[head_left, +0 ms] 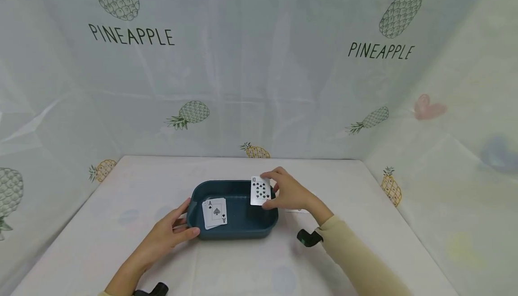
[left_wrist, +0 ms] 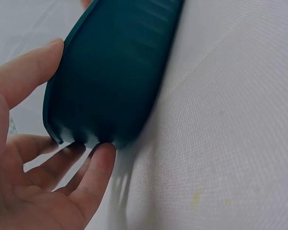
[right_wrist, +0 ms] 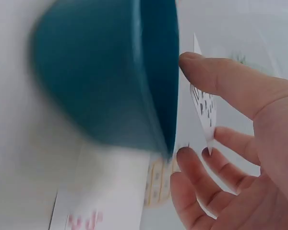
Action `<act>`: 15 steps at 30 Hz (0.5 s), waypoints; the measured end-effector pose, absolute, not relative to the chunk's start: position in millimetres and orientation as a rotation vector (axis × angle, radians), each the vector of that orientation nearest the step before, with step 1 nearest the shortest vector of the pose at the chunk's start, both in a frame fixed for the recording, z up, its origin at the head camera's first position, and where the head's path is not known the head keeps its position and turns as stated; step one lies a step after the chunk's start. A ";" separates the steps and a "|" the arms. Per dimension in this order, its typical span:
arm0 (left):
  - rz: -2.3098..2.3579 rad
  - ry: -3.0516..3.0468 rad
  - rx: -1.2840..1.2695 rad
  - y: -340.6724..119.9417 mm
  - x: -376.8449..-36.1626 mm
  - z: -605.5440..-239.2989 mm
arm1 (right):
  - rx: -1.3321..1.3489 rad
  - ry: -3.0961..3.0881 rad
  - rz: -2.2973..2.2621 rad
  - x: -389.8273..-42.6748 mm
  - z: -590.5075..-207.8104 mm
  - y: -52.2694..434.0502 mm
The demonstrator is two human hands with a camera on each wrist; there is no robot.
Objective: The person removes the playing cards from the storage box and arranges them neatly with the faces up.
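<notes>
Currently a few cards [head_left: 215,213] lie in the tray [head_left: 238,230] at frame centre, steadied by the left hand [head_left: 167,235] with straight fingers; the right hand [head_left: 289,192] pinches the ten [head_left: 260,191] over its right rim, unreleased.

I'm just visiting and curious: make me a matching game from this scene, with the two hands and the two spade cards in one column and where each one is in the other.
1. left hand
2. right hand
3. ace of spades
4. ten of spades

a. lying in the blue tray
b. touching the tray's left end
c. pinched over the tray's right rim
d. holding a card

Pairs: 1-b, 2-d, 3-a, 4-c
</notes>
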State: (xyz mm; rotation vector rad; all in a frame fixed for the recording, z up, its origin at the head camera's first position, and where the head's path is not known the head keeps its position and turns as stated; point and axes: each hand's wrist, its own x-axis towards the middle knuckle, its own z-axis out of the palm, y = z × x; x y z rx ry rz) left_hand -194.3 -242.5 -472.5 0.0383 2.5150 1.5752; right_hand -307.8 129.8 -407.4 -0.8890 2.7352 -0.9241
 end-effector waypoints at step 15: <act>1.614 2.495 0.046 -242.9 -193.9 -472.0 | -0.675 2.838 -0.768 -325.9 -419.0 283.6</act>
